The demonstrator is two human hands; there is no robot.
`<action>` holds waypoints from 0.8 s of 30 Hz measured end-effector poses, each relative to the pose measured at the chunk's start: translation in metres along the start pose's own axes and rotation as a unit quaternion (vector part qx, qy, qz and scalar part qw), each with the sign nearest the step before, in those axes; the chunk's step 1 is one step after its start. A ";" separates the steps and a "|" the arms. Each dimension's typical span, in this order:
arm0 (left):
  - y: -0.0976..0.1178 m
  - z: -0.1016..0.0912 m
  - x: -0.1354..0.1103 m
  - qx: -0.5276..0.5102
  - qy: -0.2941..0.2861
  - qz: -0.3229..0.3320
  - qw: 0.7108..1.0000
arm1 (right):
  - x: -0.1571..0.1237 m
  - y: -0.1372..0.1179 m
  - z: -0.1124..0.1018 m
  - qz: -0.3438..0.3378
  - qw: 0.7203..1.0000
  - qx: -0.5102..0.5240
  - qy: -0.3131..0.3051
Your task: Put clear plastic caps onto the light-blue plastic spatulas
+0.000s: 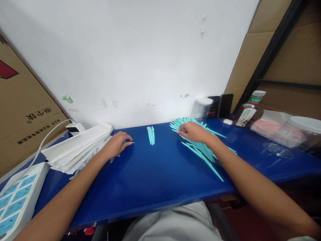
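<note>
On the left of the blue table, my left hand [117,144] is closed in a pinch on a small clear plastic piece [132,142], whose tip pokes out past the fingers. More clear plastic pieces [85,160] lie partly hidden beneath that forearm and beside the white bags. My right hand [192,131] reaches into a loose pile of slim turquoise plastic sticks [204,150]. Its thumb and fingers are pressed together, and what they grip is hidden. Between both hands, a few turquoise sticks [151,135] lie side by side, set apart from the pile.
A stack of white bags [77,147] and a power strip [21,197] lie at left. Behind the pile stand a clear jar [202,108] and a dark phone [225,106]. A bottle [249,110] and another lidded jar [304,129] are at right. A white wall borders the table's back.
</note>
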State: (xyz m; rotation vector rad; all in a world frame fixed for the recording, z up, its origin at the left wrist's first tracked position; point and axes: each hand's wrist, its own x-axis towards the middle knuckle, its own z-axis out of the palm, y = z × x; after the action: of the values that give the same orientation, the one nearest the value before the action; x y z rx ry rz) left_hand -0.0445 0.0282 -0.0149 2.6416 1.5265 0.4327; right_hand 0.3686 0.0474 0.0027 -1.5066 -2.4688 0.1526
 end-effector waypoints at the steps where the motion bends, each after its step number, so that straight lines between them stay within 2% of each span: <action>1: 0.002 0.002 0.001 -0.003 0.000 -0.005 1.000 | 0.000 0.000 0.000 0.000 1.000 0.000 0.000; 6: 0.004 -0.004 0.000 -0.004 0.032 -0.043 0.999 | 0.001 0.001 0.000 -0.002 1.000 -0.008 0.004; 10: -0.011 -0.014 -0.002 0.023 0.052 -0.080 0.995 | 0.000 0.003 -0.003 0.006 1.000 -0.017 0.005; 14: -0.024 -0.018 -0.002 0.060 0.079 -0.064 0.993 | 0.000 0.011 -0.009 0.050 0.997 -0.049 0.011; 18: -0.017 -0.016 -0.002 0.042 0.082 -0.041 0.995 | 0.001 0.023 -0.009 0.095 0.992 -0.082 -0.009; 24: -0.001 -0.016 -0.002 -0.003 0.092 -0.071 0.993 | -0.001 0.031 -0.009 0.110 0.990 -0.079 -0.032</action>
State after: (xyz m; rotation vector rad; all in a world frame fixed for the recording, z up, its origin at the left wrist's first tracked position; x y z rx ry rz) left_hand -0.0508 0.0256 0.0002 2.5271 1.7475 0.6861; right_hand 0.3981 0.0600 0.0050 -1.8677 -2.4062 0.0453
